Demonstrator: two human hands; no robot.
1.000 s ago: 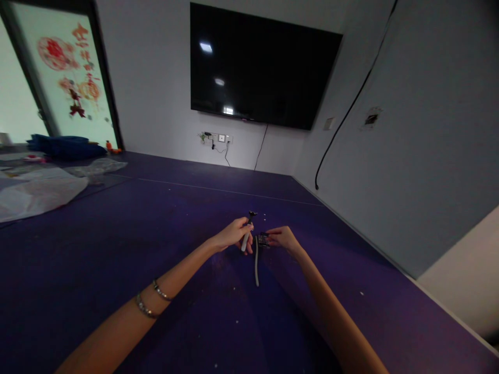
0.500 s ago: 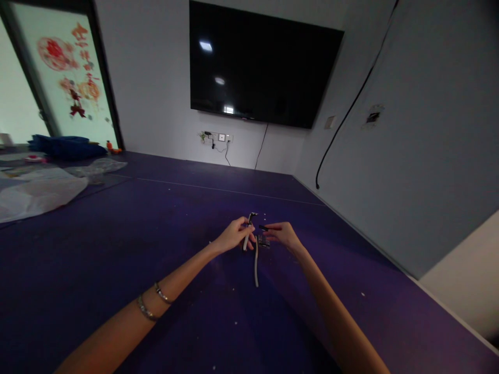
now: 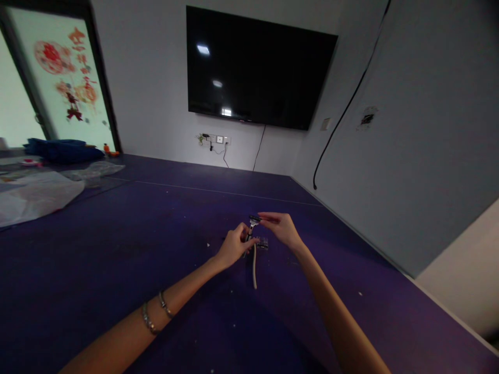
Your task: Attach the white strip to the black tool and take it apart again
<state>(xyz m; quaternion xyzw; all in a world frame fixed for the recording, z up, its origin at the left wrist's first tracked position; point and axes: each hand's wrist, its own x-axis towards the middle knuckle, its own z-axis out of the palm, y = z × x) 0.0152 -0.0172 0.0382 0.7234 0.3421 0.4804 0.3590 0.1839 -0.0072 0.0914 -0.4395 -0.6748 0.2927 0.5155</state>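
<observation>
My left hand [image 3: 233,246] is closed around a razor handle [image 3: 250,234], whose head end points up and away from me. At its top sits a black razor cartridge [image 3: 254,218], pinched at its right side by the fingers of my right hand [image 3: 284,228]. The cartridge touches the handle's head; whether it is locked on I cannot tell. Below them on the purple surface lies a thin, pale, slightly curved stick [image 3: 254,270], its far end partly hidden by my left hand. Beside it rests a small clear and dark case [image 3: 262,243].
White plastic sheeting [image 3: 42,195] and a dark blue cloth bundle [image 3: 64,150] lie at the far left. Small white bits are scattered over the purple surface [image 3: 156,270]. A black cable [image 3: 343,114] hangs down the right wall, and a television [image 3: 257,67] hangs ahead.
My right hand has moved left and slightly up, bringing the cartridge onto the handle's head. The handle has turned in my left hand. The view has shifted slightly.
</observation>
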